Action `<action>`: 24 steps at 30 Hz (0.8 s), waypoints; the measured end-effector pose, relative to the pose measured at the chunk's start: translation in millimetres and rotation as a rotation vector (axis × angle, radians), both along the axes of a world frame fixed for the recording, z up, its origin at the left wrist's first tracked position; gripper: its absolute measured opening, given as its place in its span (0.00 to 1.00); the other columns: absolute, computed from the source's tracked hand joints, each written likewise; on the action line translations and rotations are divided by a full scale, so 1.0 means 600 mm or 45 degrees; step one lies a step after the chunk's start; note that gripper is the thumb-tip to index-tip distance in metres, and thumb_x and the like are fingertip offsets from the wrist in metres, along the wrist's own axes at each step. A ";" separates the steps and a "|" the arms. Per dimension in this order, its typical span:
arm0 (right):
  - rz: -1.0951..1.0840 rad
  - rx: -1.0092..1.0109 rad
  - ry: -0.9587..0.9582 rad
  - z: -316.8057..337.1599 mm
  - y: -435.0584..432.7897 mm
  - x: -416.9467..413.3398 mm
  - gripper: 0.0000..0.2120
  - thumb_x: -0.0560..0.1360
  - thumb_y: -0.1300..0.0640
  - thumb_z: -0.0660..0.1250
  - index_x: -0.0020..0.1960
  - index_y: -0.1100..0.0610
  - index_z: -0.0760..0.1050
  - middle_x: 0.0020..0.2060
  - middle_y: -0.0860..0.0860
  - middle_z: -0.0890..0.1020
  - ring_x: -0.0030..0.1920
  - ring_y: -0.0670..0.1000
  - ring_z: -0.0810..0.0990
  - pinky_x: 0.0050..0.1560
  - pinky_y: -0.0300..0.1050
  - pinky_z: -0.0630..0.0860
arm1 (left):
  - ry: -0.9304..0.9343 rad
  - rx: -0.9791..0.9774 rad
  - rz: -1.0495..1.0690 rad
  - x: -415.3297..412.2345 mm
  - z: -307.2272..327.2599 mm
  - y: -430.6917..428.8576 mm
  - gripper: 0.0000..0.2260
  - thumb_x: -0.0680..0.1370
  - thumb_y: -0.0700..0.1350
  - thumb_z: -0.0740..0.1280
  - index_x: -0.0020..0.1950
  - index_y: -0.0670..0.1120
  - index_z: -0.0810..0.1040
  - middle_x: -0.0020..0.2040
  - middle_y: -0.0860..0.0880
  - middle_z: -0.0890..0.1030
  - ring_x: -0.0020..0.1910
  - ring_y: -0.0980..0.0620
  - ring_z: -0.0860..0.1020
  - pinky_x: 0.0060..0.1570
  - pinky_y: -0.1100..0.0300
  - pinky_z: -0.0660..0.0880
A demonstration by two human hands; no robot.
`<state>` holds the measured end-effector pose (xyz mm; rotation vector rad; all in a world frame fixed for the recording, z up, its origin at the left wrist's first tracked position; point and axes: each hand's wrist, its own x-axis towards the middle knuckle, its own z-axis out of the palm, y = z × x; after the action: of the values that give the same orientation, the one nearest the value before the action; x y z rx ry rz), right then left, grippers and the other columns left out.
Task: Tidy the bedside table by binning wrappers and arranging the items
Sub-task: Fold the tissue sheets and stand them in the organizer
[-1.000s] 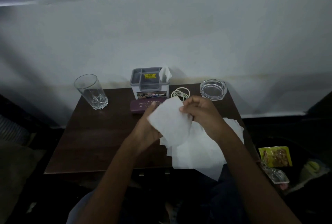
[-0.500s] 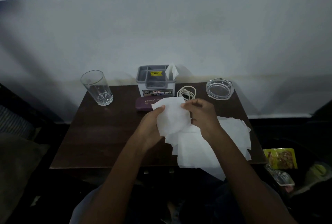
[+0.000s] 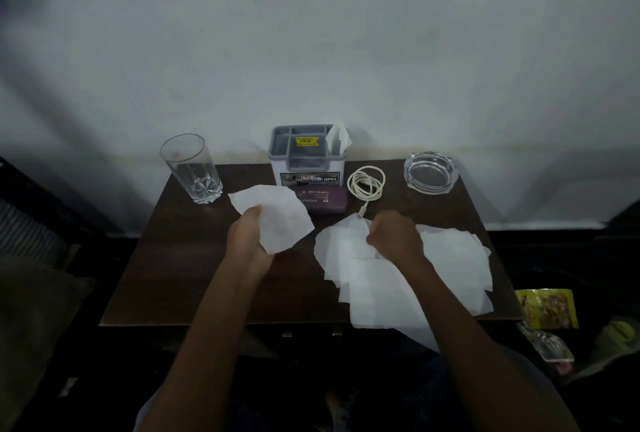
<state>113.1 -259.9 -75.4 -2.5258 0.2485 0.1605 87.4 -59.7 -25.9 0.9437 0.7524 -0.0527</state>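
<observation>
At the table's (image 3: 180, 275) near right edge the tissue pile (image 3: 457, 265) sprawls with its long axis left-right, the right hand's (image 3: 394, 241) curled fingers pinching its top sheet, while the left hand (image 3: 249, 241) grips one tissue (image 3: 277, 213) fanned away toward the purple case (image 3: 325, 199).

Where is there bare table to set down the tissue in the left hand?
The left front of the table, between the glass and the near edge, is bare. The back row, organiser, purple case, cable, ashtray, is crowded; the tissue pile covers the right front.
</observation>
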 end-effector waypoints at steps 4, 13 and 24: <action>-0.033 0.302 -0.036 0.024 -0.008 0.007 0.05 0.65 0.68 0.70 0.33 0.60 0.77 0.35 0.55 0.82 0.38 0.53 0.78 0.42 0.42 0.73 | 0.029 0.025 0.012 0.000 0.001 -0.002 0.15 0.81 0.43 0.58 0.67 0.41 0.70 0.65 0.42 0.75 0.58 0.42 0.75 0.57 0.45 0.72; -0.149 0.934 -0.123 0.085 -0.021 -0.003 0.05 0.70 0.69 0.66 0.38 0.62 0.73 0.37 0.60 0.83 0.32 0.53 0.81 0.35 0.42 0.76 | 0.017 0.232 -0.022 0.002 0.001 -0.010 0.15 0.80 0.44 0.60 0.64 0.40 0.72 0.58 0.43 0.78 0.50 0.45 0.77 0.55 0.50 0.74; 0.175 0.236 0.315 0.040 -0.008 0.003 0.12 0.67 0.69 0.70 0.33 0.56 0.71 0.32 0.55 0.79 0.28 0.49 0.79 0.28 0.36 0.74 | 0.035 0.272 -0.060 0.006 -0.003 -0.008 0.15 0.80 0.44 0.60 0.66 0.40 0.71 0.54 0.44 0.77 0.52 0.45 0.76 0.54 0.50 0.74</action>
<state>114.9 -264.7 -51.5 -2.3359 0.1492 0.5276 90.7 -64.8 -28.0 1.1658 0.7717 -0.0269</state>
